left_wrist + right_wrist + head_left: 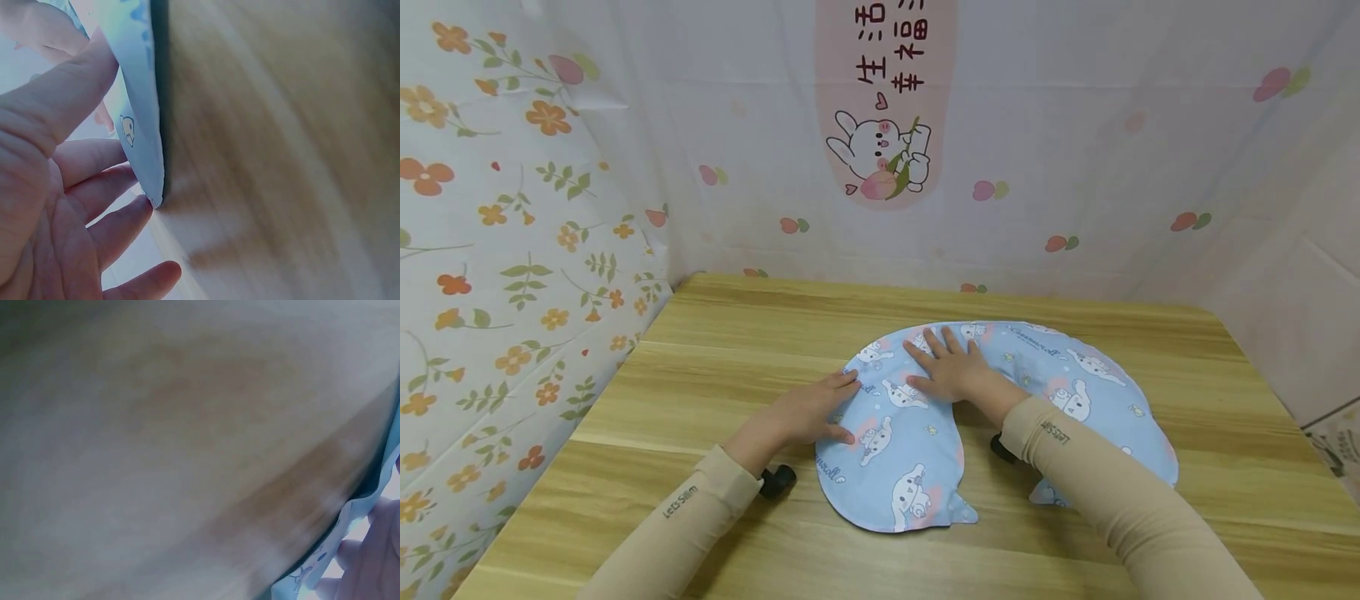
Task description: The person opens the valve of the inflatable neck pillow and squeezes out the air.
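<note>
A light-blue U-shaped fabric piece (917, 450), printed with white long-eared cartoon characters, lies flat on the wooden table with its curve toward the back. It looks like a neck-pillow cover. My left hand (808, 410) touches its left edge, fingers fairly straight and thumb on top; the left wrist view shows the fingertips along that edge (140, 125). My right hand (951, 368) rests on the upper left part of the curve with fingers spread. A small fabric tab (962, 510) sticks out at the left end. Part of the right arm of the U hides under my right sleeve.
The wood-grain table (700, 400) extends around the fabric. A white printed curtain (737, 167) hangs behind it, and a flowered one (512, 250) is at the left. A black wrist-camera piece (777, 481) sits under my left wrist.
</note>
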Tool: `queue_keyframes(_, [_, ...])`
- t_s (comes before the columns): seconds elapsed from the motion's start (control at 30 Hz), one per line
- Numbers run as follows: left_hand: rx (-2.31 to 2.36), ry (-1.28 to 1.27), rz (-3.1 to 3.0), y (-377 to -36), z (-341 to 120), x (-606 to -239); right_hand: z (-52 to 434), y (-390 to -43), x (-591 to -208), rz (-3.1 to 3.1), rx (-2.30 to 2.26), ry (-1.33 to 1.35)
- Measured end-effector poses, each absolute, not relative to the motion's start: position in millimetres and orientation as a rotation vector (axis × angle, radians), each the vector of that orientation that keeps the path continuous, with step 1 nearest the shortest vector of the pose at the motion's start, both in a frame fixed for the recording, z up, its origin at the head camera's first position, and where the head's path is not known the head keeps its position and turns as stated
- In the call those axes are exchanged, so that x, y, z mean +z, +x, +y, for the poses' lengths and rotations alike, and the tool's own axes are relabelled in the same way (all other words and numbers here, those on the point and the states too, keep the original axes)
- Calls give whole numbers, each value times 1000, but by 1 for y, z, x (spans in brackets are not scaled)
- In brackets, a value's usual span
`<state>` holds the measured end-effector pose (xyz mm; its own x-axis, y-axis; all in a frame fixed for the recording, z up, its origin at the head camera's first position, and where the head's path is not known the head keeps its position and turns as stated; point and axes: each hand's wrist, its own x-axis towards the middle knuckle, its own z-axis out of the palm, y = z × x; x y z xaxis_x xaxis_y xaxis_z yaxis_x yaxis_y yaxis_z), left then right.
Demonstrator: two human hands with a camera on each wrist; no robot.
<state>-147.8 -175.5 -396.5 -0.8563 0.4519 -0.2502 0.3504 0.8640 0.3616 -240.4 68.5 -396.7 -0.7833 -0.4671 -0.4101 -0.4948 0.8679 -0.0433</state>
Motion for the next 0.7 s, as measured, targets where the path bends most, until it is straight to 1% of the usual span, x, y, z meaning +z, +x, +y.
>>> queue_keyframes(0.3, [432, 632, 2700, -147, -176, -397, 75, -236, -393, 2626, 1, -793])
queue_keyframes(0.5, [439, 637, 2705, -148, -176, -398, 75, -217, -387, 2616, -100, -890])
queue_keyframes(0.7, [436, 633, 2708, -148, -176, -398, 72, -196, -382, 2524, -69, -952])
